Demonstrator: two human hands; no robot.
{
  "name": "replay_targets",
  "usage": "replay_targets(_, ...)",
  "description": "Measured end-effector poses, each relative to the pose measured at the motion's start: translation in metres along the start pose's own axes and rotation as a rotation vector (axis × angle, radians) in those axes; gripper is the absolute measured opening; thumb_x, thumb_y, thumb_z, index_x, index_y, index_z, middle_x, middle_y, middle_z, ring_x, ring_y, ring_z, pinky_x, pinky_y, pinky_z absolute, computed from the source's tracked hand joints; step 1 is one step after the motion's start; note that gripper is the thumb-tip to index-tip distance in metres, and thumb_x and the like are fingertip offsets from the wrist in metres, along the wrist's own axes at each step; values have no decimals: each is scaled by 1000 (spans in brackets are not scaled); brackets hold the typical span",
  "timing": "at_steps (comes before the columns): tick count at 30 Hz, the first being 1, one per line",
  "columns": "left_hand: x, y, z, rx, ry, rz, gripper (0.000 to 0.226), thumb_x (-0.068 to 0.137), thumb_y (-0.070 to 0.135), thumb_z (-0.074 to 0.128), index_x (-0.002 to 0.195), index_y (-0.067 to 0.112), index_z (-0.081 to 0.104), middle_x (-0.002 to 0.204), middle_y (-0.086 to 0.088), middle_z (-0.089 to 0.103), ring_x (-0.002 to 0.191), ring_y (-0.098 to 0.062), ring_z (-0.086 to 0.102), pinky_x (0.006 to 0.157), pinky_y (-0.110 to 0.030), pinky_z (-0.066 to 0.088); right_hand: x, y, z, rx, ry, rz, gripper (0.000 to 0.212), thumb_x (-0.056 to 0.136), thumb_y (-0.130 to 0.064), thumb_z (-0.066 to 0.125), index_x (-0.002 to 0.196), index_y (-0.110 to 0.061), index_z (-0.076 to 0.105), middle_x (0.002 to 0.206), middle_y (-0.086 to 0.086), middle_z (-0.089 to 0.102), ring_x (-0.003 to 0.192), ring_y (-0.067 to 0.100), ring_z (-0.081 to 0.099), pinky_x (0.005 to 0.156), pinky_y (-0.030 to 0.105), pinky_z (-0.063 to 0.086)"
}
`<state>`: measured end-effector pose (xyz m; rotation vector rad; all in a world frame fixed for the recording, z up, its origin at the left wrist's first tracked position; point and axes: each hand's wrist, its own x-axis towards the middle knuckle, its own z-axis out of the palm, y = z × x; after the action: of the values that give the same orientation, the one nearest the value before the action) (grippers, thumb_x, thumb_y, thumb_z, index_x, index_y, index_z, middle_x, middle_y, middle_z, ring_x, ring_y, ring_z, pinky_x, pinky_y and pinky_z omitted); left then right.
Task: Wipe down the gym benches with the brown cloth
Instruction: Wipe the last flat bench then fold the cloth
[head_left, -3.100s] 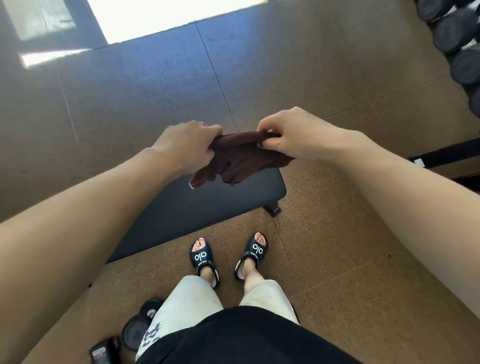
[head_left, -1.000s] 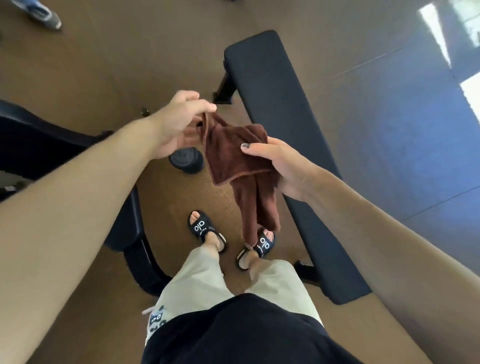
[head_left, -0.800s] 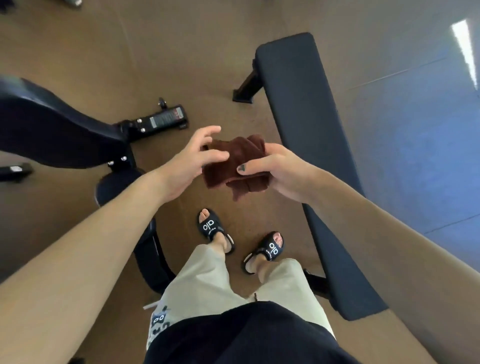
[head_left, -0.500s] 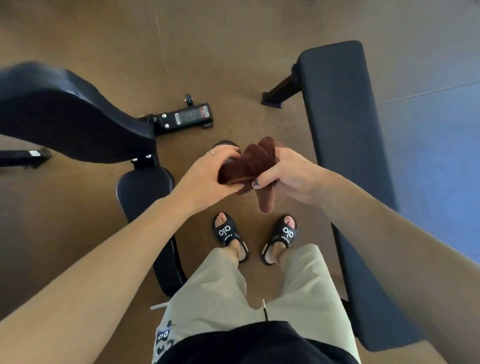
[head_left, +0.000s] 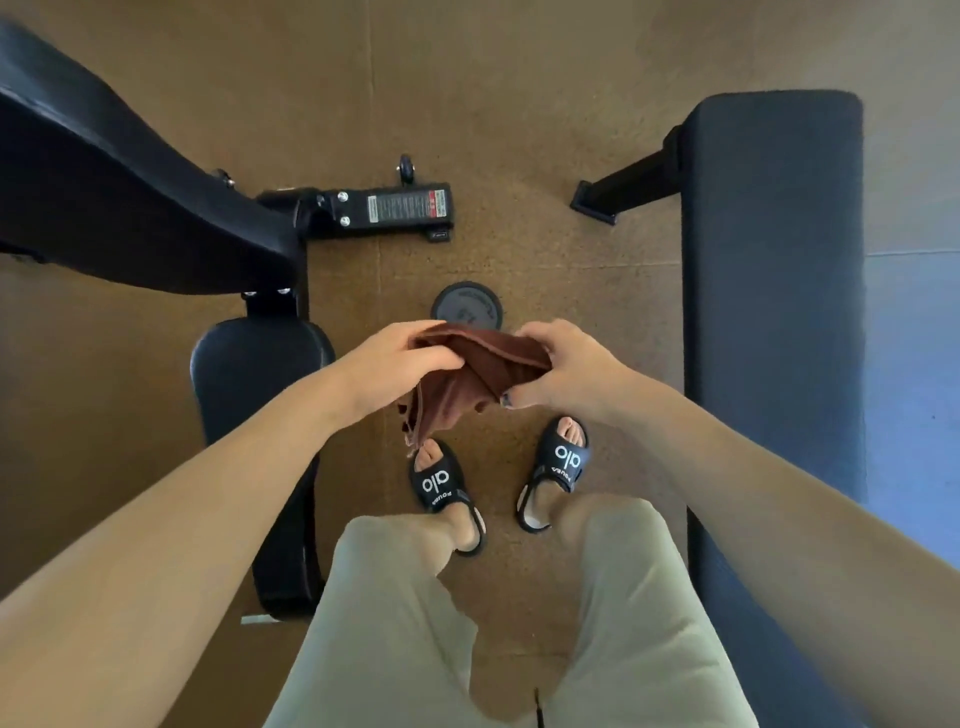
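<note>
The brown cloth (head_left: 475, 371) hangs folded in the air in front of me, above the floor between two benches. My left hand (head_left: 402, 364) grips its left edge and my right hand (head_left: 563, 369) grips its right edge, thumb under the fold. A flat black bench (head_left: 774, 291) runs lengthwise on my right. On my left is an adjustable bench with a raised black backrest (head_left: 119, 192) and a small seat pad (head_left: 249, 379). The cloth touches neither bench.
A round weight plate (head_left: 465, 309) lies on the brown rubber floor (head_left: 493, 104) just beyond the cloth. The adjustable bench's base with a warning label and a wheel (head_left: 395, 210) sits ahead. My feet in black slides (head_left: 441, 480) stand between the benches.
I have turned from the flat bench's side to stand between the two benches. The bunched cloth has been spread wider between my hands, which moved apart.
</note>
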<state>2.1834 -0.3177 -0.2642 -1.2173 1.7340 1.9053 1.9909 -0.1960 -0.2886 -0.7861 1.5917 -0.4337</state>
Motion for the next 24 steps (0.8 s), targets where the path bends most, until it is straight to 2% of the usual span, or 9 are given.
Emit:
replay_targets(2, 27, -19, 6, -285, 55, -94, 24, 106, 19, 52, 123, 22, 68, 115, 3, 76, 113, -17, 69, 99, -33, 52, 31, 28, -3, 232, 5, -11, 41, 59, -22, 88, 96, -15, 72, 95, 14, 71, 82, 23, 72, 72, 33, 55)
replay_targets(4, 57, -39, 14, -487, 108, -144, 27, 107, 19, 50, 130, 22, 64, 120, 2, 76, 113, -16, 71, 97, -37, 55, 59, 51, -4, 445, 26, 43, 42, 73, -10, 86, 112, -17, 72, 101, 4, 77, 91, 16, 73, 78, 29, 58)
replay_targets(7, 107, -76, 20, -510, 248, -181, 26, 107, 27, 52, 131, 28, 62, 126, 4, 73, 113, -16, 70, 100, -41, 55, 106, 84, 9, 589, 74, 103, 30, 85, -9, 79, 112, -20, 70, 108, 5, 77, 102, 22, 74, 91, 39, 61)
replay_targets(9, 143, -104, 19, -394, 360, -183, 25, 106, 34, 54, 130, 33, 61, 128, 8, 69, 116, -14, 66, 108, -43, 50, 138, 104, 22, 513, 158, 94, 23, 88, -17, 80, 107, -21, 69, 107, 3, 77, 102, 21, 73, 92, 41, 60)
replay_targets(11, 175, -130, 15, -277, 439, -170, 26, 106, 36, 53, 131, 33, 59, 127, 10, 67, 116, -13, 64, 108, -43, 49, 170, 122, 35, 377, 241, 50, 19, 91, -29, 77, 108, -26, 69, 107, -3, 76, 102, 17, 72, 92, 40, 59)
replay_targets(15, 236, -173, 5, -154, 603, -156, 26, 104, 42, 51, 123, 26, 58, 121, 3, 66, 109, -19, 64, 101, -48, 54, 233, 148, 62, 229, 388, -49, 29, 99, -45, 65, 121, -27, 67, 110, -10, 70, 99, 8, 64, 78, 24, 50)
replay_targets(18, 275, -195, 0, -103, 645, -157, 29, 105, 46, 48, 125, 26, 54, 124, 0, 63, 112, -23, 63, 100, -49, 54, 281, 169, 82, 210, 503, -81, 21, 102, -46, 57, 106, -27, 65, 100, -9, 69, 90, 5, 61, 74, 28, 43)
replay_targets(21, 307, -215, -4, -92, 629, -161, 43, 99, 53, 55, 130, 24, 50, 126, 0, 62, 113, -23, 63, 102, -47, 53, 323, 196, 93, 132, 588, -108, 24, 104, -45, 54, 106, -24, 64, 101, -3, 68, 94, 15, 62, 80, 34, 44)
replay_targets(24, 326, -231, -8, 98, 596, -161, 52, 92, 43, 70, 131, 22, 43, 124, 1, 61, 113, -23, 61, 99, -43, 52, 347, 211, 98, -3, 687, -134, 34, 104, -48, 51, 113, -19, 64, 105, 5, 67, 101, 27, 62, 86, 40, 48)
